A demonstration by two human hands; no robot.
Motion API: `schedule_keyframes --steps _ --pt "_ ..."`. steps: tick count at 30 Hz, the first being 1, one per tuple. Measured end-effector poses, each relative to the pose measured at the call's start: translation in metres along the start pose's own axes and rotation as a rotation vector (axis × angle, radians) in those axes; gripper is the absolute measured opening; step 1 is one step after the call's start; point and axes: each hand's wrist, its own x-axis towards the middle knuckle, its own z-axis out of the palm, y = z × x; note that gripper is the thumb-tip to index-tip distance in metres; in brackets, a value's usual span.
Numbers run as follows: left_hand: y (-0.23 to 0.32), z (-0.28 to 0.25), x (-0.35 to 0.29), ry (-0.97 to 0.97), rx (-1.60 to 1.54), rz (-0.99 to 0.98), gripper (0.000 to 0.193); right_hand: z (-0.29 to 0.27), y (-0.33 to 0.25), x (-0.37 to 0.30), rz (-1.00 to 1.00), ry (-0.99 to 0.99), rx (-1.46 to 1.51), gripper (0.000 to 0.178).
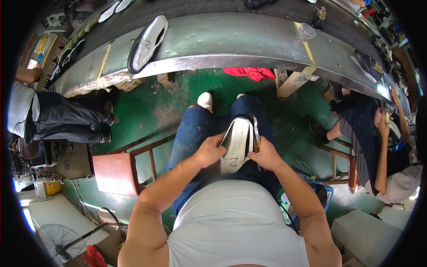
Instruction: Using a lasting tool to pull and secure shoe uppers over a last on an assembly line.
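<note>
A shoe upper (237, 144) with a pale lining and a dark edge lies over my lap, its lined inside facing up. A dark wavy mark shows on the lining close to me. My left hand (211, 151) is closed on the upper's left edge. In my right hand (268, 156) is a slim metal hand tool (255, 133) with a curved upper end, along the upper's right edge; its exact kind is hard to make out. My right thumb rests by the lining. On the metal-edged bench ahead sits a similar dark shoe upper (148, 44) with a pale inside.
The long bench (231, 38) runs across in front, with a small clear cup (307, 31) and dark shoes (369, 64) on it. A person stands at the left; another sits working at the right. A reddish stool (116, 174) is left of me. Red cloth (251, 73) lies under the bench.
</note>
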Motion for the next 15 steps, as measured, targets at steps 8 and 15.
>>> schedule_keyframes --steps 8,15 --pt "-0.033 0.009 -0.02 -0.073 0.153 -0.007 0.096 -0.04 0.008 -0.054 0.098 -0.237 0.101 0.034" --pt "-0.023 0.027 -0.029 0.007 0.252 -0.024 0.1 -0.03 -0.021 -0.054 -0.528 -0.156 -0.616 0.048"
